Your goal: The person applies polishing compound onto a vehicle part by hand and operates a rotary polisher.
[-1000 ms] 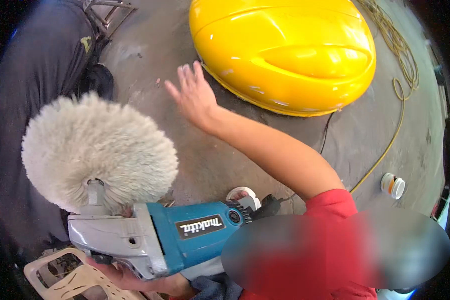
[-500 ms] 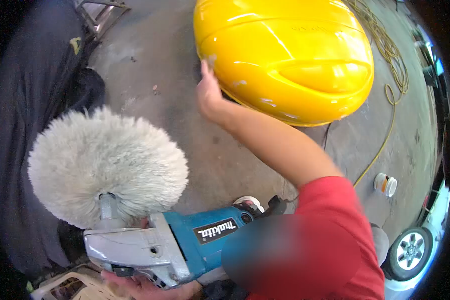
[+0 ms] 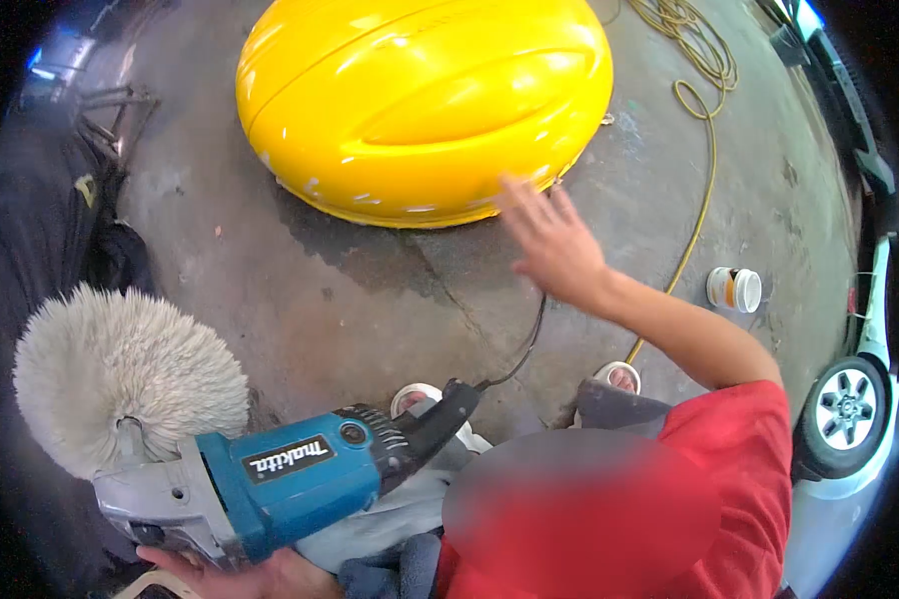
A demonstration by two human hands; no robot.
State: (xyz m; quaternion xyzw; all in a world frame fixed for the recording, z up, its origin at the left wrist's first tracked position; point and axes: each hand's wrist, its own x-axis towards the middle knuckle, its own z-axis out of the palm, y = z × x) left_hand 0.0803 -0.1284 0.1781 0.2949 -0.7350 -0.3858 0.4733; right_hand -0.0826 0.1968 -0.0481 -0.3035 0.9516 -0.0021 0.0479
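Observation:
My left hand (image 3: pixel 265 574) is closed around the underside of a blue and grey Makita polisher (image 3: pixel 305 489), near its gear head. A large, shaggy white wool pad (image 3: pixel 130 374) is mounted on the tool and faces away to the left. Beyond lies a glossy yellow moulded shell (image 3: pixel 440 110) with pale smears along its lower edge. My right hand (image 3: pixel 559 245) reaches out with fingers spread, holding nothing. Its fingertips overlap the shell's lower right rim; whether they touch it I cannot tell. The fingers are slightly blurred.
A black cord (image 3: pixel 529 349) runs from the polisher's handle towards the shell. On the right, a yellow hose (image 3: pixel 704 210) trails over the concrete floor beside a white tub (image 3: pixel 734 290). A car wheel (image 3: pixel 847 417) stands at far right. Dark cloth (image 3: pixel 40 230) hangs at left.
My right hand has moved from the shell's left edge to its lower right rim, fingers now spread. The view has shifted, so shell and polisher appear further left. My left hand still holds the polisher.

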